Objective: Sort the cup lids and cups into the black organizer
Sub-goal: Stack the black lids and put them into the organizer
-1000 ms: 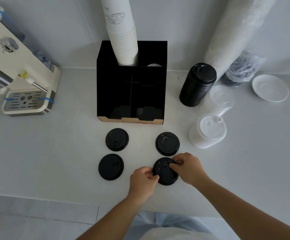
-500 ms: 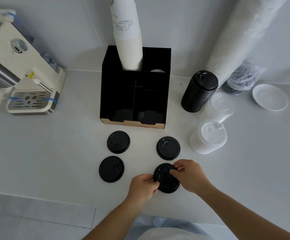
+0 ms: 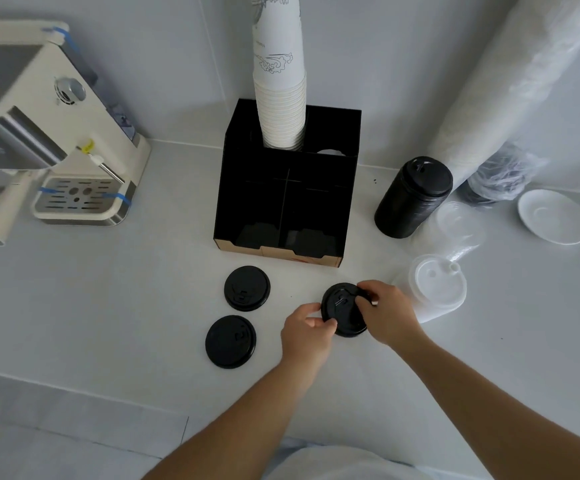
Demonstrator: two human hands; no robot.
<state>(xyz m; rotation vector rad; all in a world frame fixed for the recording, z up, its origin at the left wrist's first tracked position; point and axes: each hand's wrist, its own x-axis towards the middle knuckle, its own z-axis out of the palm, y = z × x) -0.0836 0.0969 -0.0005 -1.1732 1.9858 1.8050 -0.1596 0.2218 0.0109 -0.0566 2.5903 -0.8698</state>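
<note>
The black organizer (image 3: pixel 283 202) stands at the back of the counter, with a tall stack of white paper cups (image 3: pixel 280 98) in its rear left slot. Two black lids lie flat in front of it, one nearer the organizer (image 3: pixel 247 287) and one closer to me (image 3: pixel 230 341). To their right, my left hand (image 3: pixel 304 332) and my right hand (image 3: pixel 385 311) both pinch the edges of a third black lid (image 3: pixel 342 311). It sits where another lid lay before, and that lid is hidden beneath it.
A stack of black lids (image 3: pixel 411 197), clear lids (image 3: pixel 460 226) and a white lid stack (image 3: pixel 435 291) stand to the right. A white saucer (image 3: pixel 553 216) and bagged cup sleeves (image 3: pixel 510 81) are at far right. A coffee machine (image 3: pixel 39 140) fills the left.
Both hands carried the near right lid away from me, onto the spot of the far right lid. Only three separate lids show now. The camera moved closer.
</note>
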